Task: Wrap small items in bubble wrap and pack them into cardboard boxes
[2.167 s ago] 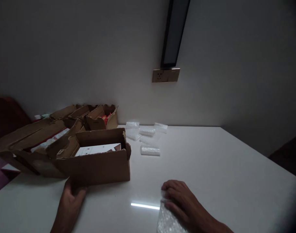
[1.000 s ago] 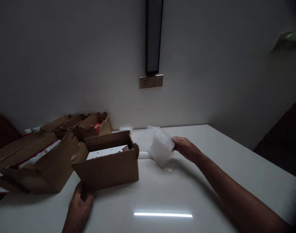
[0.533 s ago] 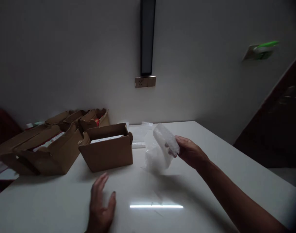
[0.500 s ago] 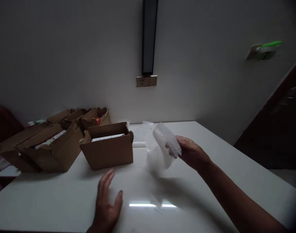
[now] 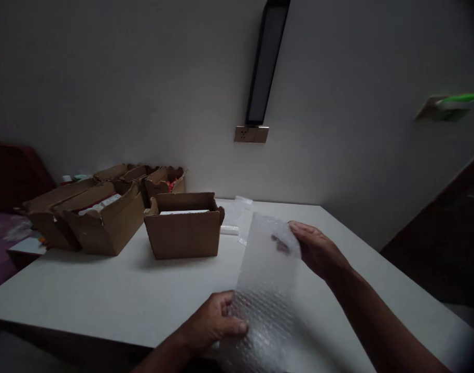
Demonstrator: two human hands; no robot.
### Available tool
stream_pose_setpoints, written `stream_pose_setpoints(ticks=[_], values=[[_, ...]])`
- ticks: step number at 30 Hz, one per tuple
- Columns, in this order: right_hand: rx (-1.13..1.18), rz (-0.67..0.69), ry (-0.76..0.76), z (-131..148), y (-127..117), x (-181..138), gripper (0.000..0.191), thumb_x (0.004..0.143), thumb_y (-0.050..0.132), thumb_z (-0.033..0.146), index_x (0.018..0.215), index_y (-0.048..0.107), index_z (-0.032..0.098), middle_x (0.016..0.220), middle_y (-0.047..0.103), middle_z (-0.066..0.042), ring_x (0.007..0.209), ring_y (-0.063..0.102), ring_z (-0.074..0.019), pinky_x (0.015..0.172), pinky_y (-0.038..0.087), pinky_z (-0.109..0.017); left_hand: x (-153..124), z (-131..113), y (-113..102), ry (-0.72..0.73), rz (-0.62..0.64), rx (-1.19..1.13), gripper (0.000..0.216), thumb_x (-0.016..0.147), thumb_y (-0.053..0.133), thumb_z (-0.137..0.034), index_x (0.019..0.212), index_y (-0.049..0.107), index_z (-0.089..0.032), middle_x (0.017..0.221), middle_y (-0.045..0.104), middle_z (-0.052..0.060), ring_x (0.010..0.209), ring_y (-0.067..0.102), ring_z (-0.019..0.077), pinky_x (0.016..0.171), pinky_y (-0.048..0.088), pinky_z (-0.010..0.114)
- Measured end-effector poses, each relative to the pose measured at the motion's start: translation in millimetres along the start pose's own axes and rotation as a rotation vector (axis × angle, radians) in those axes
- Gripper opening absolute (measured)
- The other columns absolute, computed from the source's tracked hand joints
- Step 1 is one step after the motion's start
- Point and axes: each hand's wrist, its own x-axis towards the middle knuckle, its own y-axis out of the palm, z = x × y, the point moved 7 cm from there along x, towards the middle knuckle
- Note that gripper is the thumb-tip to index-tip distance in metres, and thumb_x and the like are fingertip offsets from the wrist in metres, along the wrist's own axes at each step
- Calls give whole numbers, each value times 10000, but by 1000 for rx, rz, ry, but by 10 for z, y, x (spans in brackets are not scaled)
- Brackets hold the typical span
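Observation:
A long, see-through piece of bubble wrap (image 5: 266, 280) hangs between my hands over the front of the white table (image 5: 105, 295). My left hand (image 5: 215, 321) is closed on its lower left edge, thumb on top. My right hand (image 5: 315, 246) grips the upper right edge, and its fingertips show dimly through the plastic. The lower end of the wrap runs out of the bottom of the view. Just left of the wrap stands an open cardboard box (image 5: 184, 235) with something flat and white inside.
More open cardboard boxes (image 5: 116, 223) crowd the table's left side, holding white and red items. Behind the wrap lie other clear plastic pieces (image 5: 231, 220). A wall socket (image 5: 251, 134) sits under a dark panel (image 5: 267, 62). A purple patterned cloth (image 5: 5, 243) shows at far left.
My left hand has moved right and taken hold of the bubble wrap. Held rolled or folded in my right hand before, the wrap now hangs stretched out. The view has shifted slightly.

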Motion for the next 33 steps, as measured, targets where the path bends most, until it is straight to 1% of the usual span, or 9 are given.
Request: stream_pose_setpoints(ticks=[4, 7, 9, 13, 16, 19, 25, 29, 33], values=[[-366, -79, 119, -710, -304, 94, 428, 784, 639, 599, 772, 661, 171, 825, 671, -79, 740, 622, -208, 654, 503, -335, -405, 297, -296, 27, -301, -196, 798, 687, 830, -393, 1365, 493, -140, 975, 680, 80, 839, 634, 179, 724, 449, 244], [-557, -169, 81, -958, -321, -79, 406, 832, 593, 553, 992, 703, 197, 1072, 705, -121, 966, 642, -279, 825, 514, -422, -634, 357, -367, -24, -428, -152, 943, 749, 788, -373, 1515, 264, -200, 943, 667, 57, 744, 611, 149, 693, 441, 247], [-622, -80, 15, -992, -122, -226, 366, 870, 566, 512, 1041, 707, 221, 1112, 711, -111, 1001, 641, -279, 871, 513, -442, -702, 382, -345, -49, -433, -115, 987, 729, 800, -380, 1528, 242, -225, 974, 660, 57, 739, 599, 143, 694, 436, 250], [-528, 364, 37, -1114, 429, -380, 404, 865, 606, 480, 1187, 680, 248, 1200, 695, -87, 1015, 663, -246, 897, 542, -416, -772, 550, -271, -173, -384, -3, 657, 676, 816, -459, 1226, 614, -163, 860, 636, 27, 653, 531, 107, 615, 388, 223], [-498, 196, 98, -1174, 301, -201, 496, 837, 610, 524, 1234, 662, 231, 1252, 672, -114, 1134, 628, -291, 994, 493, -481, -834, 652, -227, -271, -353, -11, 490, 698, 787, -508, 1003, 674, -142, 666, 561, -22, 539, 471, 83, 545, 337, 217], [-516, 6, 84, -1174, 52, -69, 472, 846, 582, 562, 1164, 695, 233, 1308, 635, -131, 1229, 566, -327, 1055, 428, -529, -796, 556, -160, -245, -330, -185, 502, 687, 813, -474, 1016, 660, -128, 719, 608, 12, 585, 539, 100, 570, 386, 220], [-481, -31, 70, -1128, -1, -413, 372, 879, 601, 522, 1029, 724, 205, 1304, 639, -126, 1184, 597, -299, 992, 478, -485, -302, 116, -191, -120, -360, -445, 531, 862, 619, -493, 1258, 502, -159, 1020, 634, 129, 831, 677, 240, 561, 539, 297], [-570, -125, -10, -983, -30, -810, 298, 915, 572, 468, 1043, 705, 234, 1243, 672, -110, 1134, 628, -275, 920, 532, -458, -133, 183, -295, -218, -411, -458, 487, 934, 503, -442, 1298, 371, -147, 1118, 630, 210, 801, 722, 261, 553, 545, 301], [-766, 39, -237, -912, 292, -1089, 322, 903, 608, 360, 1202, 655, 252, 1297, 647, -112, 1193, 605, -263, 964, 527, -465, -249, 215, -350, -137, -461, -314, 708, 886, 598, -379, 1438, 195, -193, 1164, 618, 184, 782, 720, 224, 581, 539, 293]])
